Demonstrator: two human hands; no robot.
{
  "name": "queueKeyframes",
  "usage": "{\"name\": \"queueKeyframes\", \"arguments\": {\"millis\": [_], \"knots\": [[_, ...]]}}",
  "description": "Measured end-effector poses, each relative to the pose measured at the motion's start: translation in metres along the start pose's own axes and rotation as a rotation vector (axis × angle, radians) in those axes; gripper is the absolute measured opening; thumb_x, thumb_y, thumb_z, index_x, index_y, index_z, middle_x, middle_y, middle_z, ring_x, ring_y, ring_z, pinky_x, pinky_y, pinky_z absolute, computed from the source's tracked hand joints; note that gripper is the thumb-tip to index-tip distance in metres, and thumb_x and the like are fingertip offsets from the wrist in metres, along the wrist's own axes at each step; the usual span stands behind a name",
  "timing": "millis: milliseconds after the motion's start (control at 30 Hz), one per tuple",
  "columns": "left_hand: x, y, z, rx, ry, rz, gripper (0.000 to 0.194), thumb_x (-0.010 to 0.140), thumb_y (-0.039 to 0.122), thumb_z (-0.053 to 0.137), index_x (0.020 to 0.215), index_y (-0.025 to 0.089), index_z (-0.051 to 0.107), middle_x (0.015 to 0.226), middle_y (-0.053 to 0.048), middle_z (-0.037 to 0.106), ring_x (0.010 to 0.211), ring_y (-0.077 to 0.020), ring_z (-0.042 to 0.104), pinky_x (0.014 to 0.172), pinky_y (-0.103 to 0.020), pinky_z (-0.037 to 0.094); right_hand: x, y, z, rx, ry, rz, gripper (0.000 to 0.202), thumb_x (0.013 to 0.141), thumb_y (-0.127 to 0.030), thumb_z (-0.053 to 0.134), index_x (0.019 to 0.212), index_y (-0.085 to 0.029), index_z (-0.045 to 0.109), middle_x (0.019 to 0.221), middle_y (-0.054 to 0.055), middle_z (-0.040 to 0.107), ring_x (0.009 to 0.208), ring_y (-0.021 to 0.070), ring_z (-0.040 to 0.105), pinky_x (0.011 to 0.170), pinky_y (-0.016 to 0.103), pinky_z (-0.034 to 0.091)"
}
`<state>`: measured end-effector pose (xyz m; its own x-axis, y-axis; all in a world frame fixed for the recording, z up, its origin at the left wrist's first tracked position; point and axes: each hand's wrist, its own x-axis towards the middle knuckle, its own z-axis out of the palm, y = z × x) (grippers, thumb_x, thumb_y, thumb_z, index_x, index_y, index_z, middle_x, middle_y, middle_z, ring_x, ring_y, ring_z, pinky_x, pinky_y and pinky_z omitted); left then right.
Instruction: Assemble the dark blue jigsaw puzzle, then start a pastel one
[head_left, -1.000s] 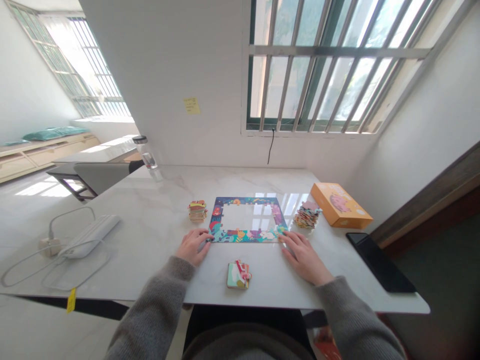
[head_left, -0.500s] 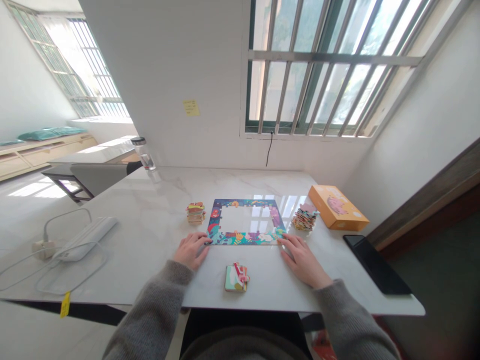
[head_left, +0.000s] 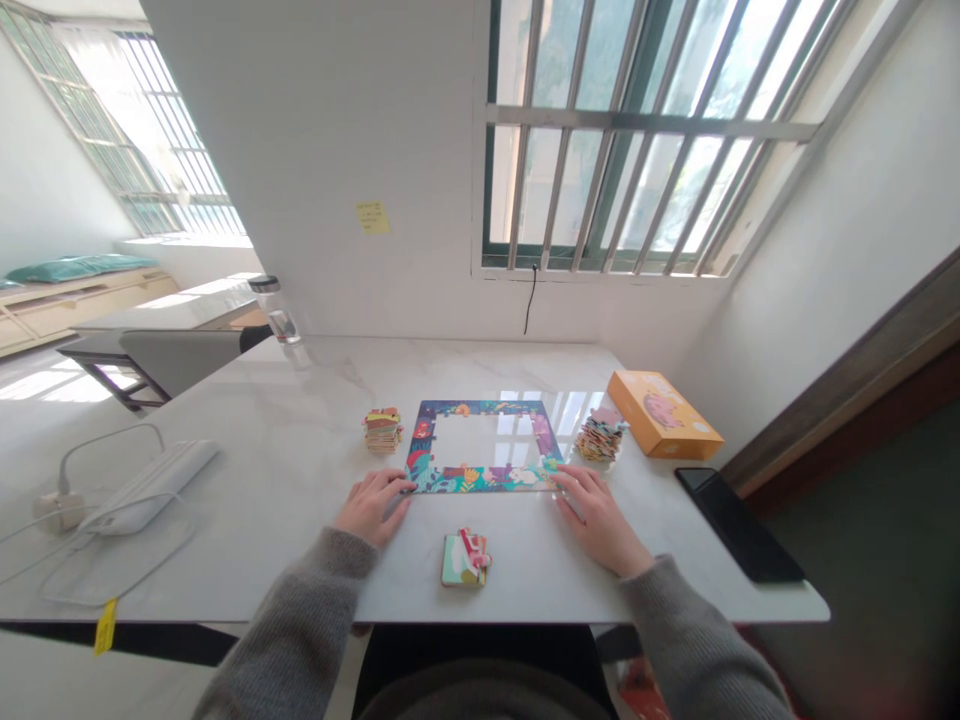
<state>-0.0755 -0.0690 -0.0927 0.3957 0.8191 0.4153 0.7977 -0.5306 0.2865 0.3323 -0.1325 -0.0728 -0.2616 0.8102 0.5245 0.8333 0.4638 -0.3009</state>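
Note:
A rectangular jigsaw puzzle border (head_left: 480, 480), colourful with plants and animals, lies flat on the white marbled table with a bare middle. My left hand (head_left: 373, 507) rests at its near left corner, fingertips touching the edge, fingers stretched out. At the near right corner lies my right hand (head_left: 598, 513), its fingers spread and the tips on the border. Between my wrists sits a small stack of puzzle pieces (head_left: 465, 558). Another stack of pieces (head_left: 383, 431) stands left of the border, and a third, untidier stack (head_left: 600, 437) stands to its right.
An orange box (head_left: 664, 413) and a black phone (head_left: 739, 525) lie at the right. On the left are a white power strip (head_left: 154, 487) with cables and, farther back, a clear bottle (head_left: 276, 312). A wall with a barred window rises behind the table (head_left: 315, 385).
The view has shifted slightly, so the whole scene sits a little farther left. Both hands stay at the border's near corners, and the stacks have not moved on the table.

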Motion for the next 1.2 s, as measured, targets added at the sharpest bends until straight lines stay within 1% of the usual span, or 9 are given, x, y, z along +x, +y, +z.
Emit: {"name": "queueKeyframes", "arguments": {"millis": [133, 267, 433, 567, 667, 800, 900, 1067, 1200], "knots": [[0.0, 0.0, 0.0, -0.002, 0.023, 0.016, 0.024, 0.093, 0.03, 0.052, 0.11, 0.028, 0.07, 0.119, -0.005, 0.066, 0.112, -0.0262, 0.059, 0.095, -0.043, 0.046, 0.016, 0.018, -0.023, -0.08, 0.198, 0.001, 0.023, 0.097, -0.023, 0.051, 0.117, -0.024, 0.064, 0.114, 0.009, 0.067, 0.111, 0.0266, 0.058, 0.098, 0.045, 0.047], [0.002, -0.003, 0.0, -0.023, 0.056, 0.075, 0.024, 0.094, 0.03, 0.052, 0.108, 0.026, 0.071, 0.118, -0.006, 0.067, 0.111, -0.0256, 0.059, 0.096, -0.042, 0.048, 0.044, 0.061, -0.05, -0.24, 0.344, 0.117, 0.022, 0.097, -0.029, 0.05, 0.111, -0.021, 0.065, 0.111, 0.011, 0.066, 0.11, 0.0292, 0.056, 0.099, 0.046, 0.042], [0.009, 0.001, -0.002, -0.115, 0.106, 0.167, 0.024, 0.094, 0.028, 0.052, 0.108, 0.024, 0.071, 0.117, -0.008, 0.066, 0.112, -0.0244, 0.06, 0.099, -0.041, 0.05, 0.065, 0.104, -0.06, -0.299, 0.198, 0.202, 0.024, 0.094, -0.036, 0.053, 0.102, -0.019, 0.068, 0.104, 0.013, 0.064, 0.101, 0.0298, 0.056, 0.094, 0.045, 0.043], [0.014, 0.01, -0.004, -0.185, 0.095, 0.19, 0.024, 0.095, 0.027, 0.051, 0.108, 0.024, 0.07, 0.118, -0.009, 0.065, 0.113, -0.0245, 0.06, 0.1, -0.041, 0.051, 0.067, 0.114, -0.06, -0.261, 0.112, 0.189, 0.022, 0.094, -0.038, 0.054, 0.097, -0.021, 0.068, 0.096, 0.01, 0.064, 0.095, 0.0286, 0.057, 0.089, 0.043, 0.045], [0.016, 0.017, -0.006, -0.214, 0.083, 0.194, 0.024, 0.095, 0.026, 0.051, 0.108, 0.025, 0.071, 0.118, -0.009, 0.065, 0.113, -0.0247, 0.06, 0.101, -0.042, 0.051, 0.067, 0.114, -0.065, -0.254, 0.125, 0.181, 0.022, 0.092, -0.039, 0.057, 0.1, -0.021, 0.067, 0.097, 0.011, 0.065, 0.094, 0.0295, 0.057, 0.089, 0.045, 0.046], [0.022, 0.028, -0.012, -0.267, 0.117, 0.216, 0.022, 0.096, 0.024, 0.051, 0.107, 0.024, 0.07, 0.116, -0.009, 0.065, 0.113, -0.0242, 0.06, 0.1, -0.041, 0.051, 0.07, 0.097, -0.073, -0.236, 0.193, 0.142, 0.029, 0.09, -0.039, 0.062, 0.112, -0.02, 0.065, 0.102, 0.012, 0.065, 0.1, 0.0321, 0.057, 0.093, 0.049, 0.045], [0.035, 0.044, -0.015, -0.333, 0.139, 0.252, 0.021, 0.096, 0.021, 0.051, 0.109, 0.022, 0.068, 0.113, -0.008, 0.066, 0.11, -0.0224, 0.061, 0.099, -0.039, 0.05, 0.073, 0.061, -0.067, -0.134, 0.156, 0.02, 0.032, 0.091, -0.036, 0.063, 0.12, -0.022, 0.062, 0.109, 0.012, 0.066, 0.106, 0.032, 0.056, 0.095, 0.048, 0.045], [0.073, 0.069, -0.003, -0.42, 0.097, 0.321, 0.025, 0.092, 0.025, 0.06, 0.116, 0.021, 0.064, 0.112, -0.008, 0.066, 0.106, -0.0226, 0.061, 0.097, -0.039, 0.051, 0.081, -0.009, -0.026, 0.099, 0.002, -0.214, 0.035, 0.095, -0.032, 0.063, 0.128, -0.023, 0.056, 0.117, 0.011, 0.065, 0.11, 0.0286, 0.058, 0.097, 0.046, 0.049], [0.092, 0.078, 0.016, -0.367, -0.007, 0.323, 0.061, 0.078, 0.03, 0.076, 0.134, 0.022, 0.054, 0.122, -0.01, 0.063, 0.113, -0.0275, 0.058, 0.1, -0.045, 0.049, 0.086, -0.034, 0.006, 0.227, -0.026, -0.242, 0.039, 0.094, -0.032, 0.065, 0.131, -0.025, 0.054, 0.117, 0.011, 0.065, 0.113, 0.028, 0.059, 0.097, 0.048, 0.051]]}}
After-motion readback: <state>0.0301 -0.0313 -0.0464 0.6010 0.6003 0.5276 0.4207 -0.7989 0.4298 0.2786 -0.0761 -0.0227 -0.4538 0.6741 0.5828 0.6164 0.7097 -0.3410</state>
